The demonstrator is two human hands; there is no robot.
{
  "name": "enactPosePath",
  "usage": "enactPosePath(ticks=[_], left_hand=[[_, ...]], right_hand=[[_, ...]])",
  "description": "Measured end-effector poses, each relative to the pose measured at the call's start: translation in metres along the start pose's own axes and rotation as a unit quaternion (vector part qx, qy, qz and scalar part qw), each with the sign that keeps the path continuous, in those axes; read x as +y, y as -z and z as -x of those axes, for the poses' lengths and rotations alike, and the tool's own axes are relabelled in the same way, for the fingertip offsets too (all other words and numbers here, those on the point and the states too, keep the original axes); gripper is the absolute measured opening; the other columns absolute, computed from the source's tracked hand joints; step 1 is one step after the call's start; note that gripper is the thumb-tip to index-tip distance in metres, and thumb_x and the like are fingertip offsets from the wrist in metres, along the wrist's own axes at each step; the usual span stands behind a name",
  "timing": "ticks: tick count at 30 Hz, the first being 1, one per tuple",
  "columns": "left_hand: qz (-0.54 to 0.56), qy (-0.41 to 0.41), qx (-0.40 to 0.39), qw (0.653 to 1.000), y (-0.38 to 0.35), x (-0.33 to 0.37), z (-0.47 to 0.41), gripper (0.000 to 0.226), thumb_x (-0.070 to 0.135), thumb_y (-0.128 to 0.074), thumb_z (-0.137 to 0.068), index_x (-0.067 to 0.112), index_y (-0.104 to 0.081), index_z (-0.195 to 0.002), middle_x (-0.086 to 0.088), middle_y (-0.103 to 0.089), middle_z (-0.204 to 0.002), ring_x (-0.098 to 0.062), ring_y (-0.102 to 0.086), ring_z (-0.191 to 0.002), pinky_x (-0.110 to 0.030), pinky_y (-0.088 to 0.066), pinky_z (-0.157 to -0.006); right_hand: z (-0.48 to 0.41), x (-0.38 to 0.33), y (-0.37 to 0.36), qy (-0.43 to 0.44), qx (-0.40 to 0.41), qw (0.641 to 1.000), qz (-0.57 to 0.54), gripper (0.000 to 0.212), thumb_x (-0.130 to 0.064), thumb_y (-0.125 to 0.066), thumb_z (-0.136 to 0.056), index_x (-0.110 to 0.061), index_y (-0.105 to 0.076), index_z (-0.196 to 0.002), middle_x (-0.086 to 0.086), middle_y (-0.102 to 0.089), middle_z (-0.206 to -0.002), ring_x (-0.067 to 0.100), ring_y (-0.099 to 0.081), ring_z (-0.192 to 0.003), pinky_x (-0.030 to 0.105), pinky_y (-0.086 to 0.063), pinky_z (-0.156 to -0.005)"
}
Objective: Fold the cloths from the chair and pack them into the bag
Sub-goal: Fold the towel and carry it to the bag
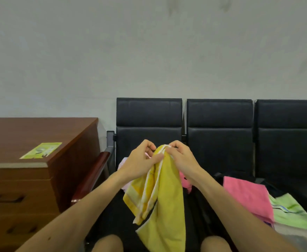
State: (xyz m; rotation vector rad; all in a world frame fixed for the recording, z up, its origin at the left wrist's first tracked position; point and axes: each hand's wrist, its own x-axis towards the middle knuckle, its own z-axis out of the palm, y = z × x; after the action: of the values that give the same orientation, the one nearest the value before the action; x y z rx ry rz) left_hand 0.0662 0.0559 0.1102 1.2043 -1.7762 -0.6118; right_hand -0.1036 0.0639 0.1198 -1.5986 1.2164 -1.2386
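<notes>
A yellow cloth [165, 200] with pale stripes hangs in front of the black chair [149, 124]. My left hand [141, 160] and my right hand [181, 157] pinch its top edge close together, and the rest droops down between my knees. Behind it on the seat lie a pale pink cloth [122, 163] and a bright pink one [184, 179], mostly hidden. On the seat to the right, a folded pink cloth [247, 197] and a folded green cloth [292, 211] lie over a dark bag [240, 174].
A brown wooden desk [31, 160] with drawers stands at the left, a green leaflet [41, 150] on top. A red-brown armrest [92, 177] sits between desk and chair. Two more black seats [220, 131] run to the right along a plain wall.
</notes>
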Motion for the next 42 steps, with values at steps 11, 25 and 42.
enactPosePath(ticks=[11,25,42], left_hand=[[-0.172,0.010,-0.217,0.961,0.010,-0.031,0.052,0.017,0.034,-0.060,-0.083,0.018,-0.061,-0.076,0.006,-0.061,-0.072,-0.008,-0.054,-0.067,-0.036,-0.050,-0.071],[0.012,-0.098,0.032,0.995,0.021,0.077,0.005,0.010,0.023,-0.064,-0.082,0.021,-0.073,-0.080,0.000,-0.070,-0.072,-0.022,-0.066,-0.070,-0.038,-0.055,-0.067],[0.140,0.016,-0.090,0.986,-0.014,0.022,0.001,0.014,0.010,-0.061,-0.095,0.003,-0.068,-0.085,-0.014,-0.066,-0.079,-0.015,-0.064,-0.076,-0.029,-0.055,-0.070]], right_hand=[[0.007,-0.041,0.030,0.014,0.067,0.997,-0.042,0.019,-0.024,-0.051,-0.100,-0.009,-0.062,-0.095,0.011,-0.060,-0.092,0.021,-0.058,-0.086,0.039,-0.050,-0.083],[0.063,-0.045,0.008,0.074,-0.030,0.997,0.000,0.068,-0.032,-0.087,-0.071,-0.031,-0.049,-0.127,-0.009,-0.065,-0.111,0.005,-0.066,-0.098,0.030,-0.059,-0.081],[0.031,-0.001,0.017,0.055,-0.046,0.997,0.011,0.043,-0.036,-0.055,-0.099,0.003,-0.068,-0.085,0.028,-0.065,-0.079,0.045,-0.062,-0.074,0.055,-0.053,-0.067]])
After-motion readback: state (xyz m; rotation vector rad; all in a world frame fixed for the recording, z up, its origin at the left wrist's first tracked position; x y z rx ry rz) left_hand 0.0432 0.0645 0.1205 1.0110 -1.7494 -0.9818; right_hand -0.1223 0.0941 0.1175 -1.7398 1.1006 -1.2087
